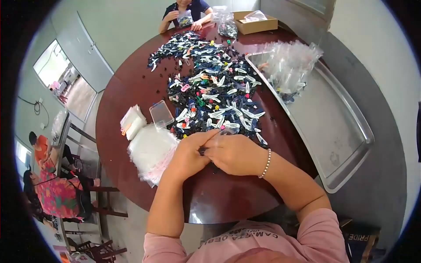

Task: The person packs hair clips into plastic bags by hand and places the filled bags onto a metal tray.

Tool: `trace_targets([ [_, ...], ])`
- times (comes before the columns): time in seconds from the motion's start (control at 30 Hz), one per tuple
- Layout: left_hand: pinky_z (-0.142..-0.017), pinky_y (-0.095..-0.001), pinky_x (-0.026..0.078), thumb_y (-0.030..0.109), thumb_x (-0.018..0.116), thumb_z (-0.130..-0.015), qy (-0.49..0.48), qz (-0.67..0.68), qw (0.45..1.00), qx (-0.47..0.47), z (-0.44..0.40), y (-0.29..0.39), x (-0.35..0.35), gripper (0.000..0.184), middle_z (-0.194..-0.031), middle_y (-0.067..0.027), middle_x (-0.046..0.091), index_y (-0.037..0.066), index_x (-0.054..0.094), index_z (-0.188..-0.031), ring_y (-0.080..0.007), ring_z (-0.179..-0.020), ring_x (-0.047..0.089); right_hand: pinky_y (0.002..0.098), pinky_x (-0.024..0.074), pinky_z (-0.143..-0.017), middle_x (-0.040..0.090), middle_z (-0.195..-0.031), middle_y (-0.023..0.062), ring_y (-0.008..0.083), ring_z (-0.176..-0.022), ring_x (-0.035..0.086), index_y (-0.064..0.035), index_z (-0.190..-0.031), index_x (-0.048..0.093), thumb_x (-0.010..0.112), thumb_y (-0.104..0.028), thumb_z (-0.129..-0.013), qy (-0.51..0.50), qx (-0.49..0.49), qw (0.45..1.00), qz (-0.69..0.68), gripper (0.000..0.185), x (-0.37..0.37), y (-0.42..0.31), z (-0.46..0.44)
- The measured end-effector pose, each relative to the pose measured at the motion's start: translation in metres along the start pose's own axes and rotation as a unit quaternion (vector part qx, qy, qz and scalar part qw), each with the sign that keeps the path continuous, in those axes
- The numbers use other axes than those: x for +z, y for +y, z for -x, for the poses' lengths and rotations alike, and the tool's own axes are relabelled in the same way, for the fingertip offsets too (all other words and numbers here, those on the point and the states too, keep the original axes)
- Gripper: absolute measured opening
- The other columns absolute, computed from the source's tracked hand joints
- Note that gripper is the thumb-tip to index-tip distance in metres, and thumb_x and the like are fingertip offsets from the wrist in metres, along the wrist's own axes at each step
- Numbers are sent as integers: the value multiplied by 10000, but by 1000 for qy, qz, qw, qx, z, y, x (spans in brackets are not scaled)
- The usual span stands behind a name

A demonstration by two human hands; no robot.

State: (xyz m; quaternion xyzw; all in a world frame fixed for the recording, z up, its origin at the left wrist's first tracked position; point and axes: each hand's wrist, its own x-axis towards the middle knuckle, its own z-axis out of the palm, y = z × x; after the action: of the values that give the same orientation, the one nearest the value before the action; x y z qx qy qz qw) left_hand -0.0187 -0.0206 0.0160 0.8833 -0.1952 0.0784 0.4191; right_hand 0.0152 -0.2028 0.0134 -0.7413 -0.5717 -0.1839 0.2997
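Observation:
My left hand (193, 151) and my right hand (237, 153) meet at the near edge of a big pile of hair clips (215, 94). Both are closed, fingers pinched together on a small clear plastic bag (228, 131) that shows only partly between and behind them. What the bag contains is mostly hidden by my fingers. White, black and navy snap clips make up the pile, with small coloured pieces mixed in. Left of my left hand lies a fanned stack of clear bags (151, 147). Beyond it sit a smaller bag stack (133, 120) and a clear plastic box (161, 114).
A metal tray (333, 144) on the right holds a heap of filled clear bags (291, 65). Across the round table (127, 87), another person (186, 13) handles a bag near a cardboard box (255, 24). Other people (57, 193) sit at the far left.

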Motion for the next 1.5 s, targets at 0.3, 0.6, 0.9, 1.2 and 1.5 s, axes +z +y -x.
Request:
trace_targets([
  [0.3,-932,-285,464,-69,670,-740,-45,167,983,-64,-1,5,-1,522,-1134,-63,673,29,594,-1247,-127,-1038,606,362,526,-751,635,-970,95,261,-896,622,-35,-896,634,622,-109,-773,4,-9,1000,-21,145,-12,-8,-4],
  [0.6,-884,-274,479,-45,684,-743,-29,139,987,-76,0,3,-3,431,-1084,-58,684,10,632,-1168,-107,-976,609,353,545,-707,669,-953,104,263,-826,660,-37,-970,643,654,-59,-765,19,-10,999,-34,207,-12,-5,-7],
  [0.9,-776,-255,505,8,727,-785,-4,220,970,-102,1,-3,2,307,-941,-25,691,4,656,-1084,-73,-841,616,321,538,-673,684,-833,113,257,-740,677,-22,-894,661,649,-82,-841,109,57,991,-62,81,-34,-13,-17],
  [1.2,-674,-279,518,48,738,-758,-33,138,990,-11,3,12,2,257,-819,-77,690,40,670,-1005,-135,-742,655,249,513,-724,688,-978,90,138,-840,657,-4,-1047,648,591,-96,-922,153,286,931,-169,165,-8,69,-66],
  [1.5,-724,-364,533,63,738,-717,-1,115,991,73,8,16,-7,339,-920,-119,673,53,643,-1043,-288,-842,664,498,367,-1046,420,-1407,180,397,-1284,406,-110,-1282,549,693,-321,-809,-63,109,985,121,537,115,168,-174],
])
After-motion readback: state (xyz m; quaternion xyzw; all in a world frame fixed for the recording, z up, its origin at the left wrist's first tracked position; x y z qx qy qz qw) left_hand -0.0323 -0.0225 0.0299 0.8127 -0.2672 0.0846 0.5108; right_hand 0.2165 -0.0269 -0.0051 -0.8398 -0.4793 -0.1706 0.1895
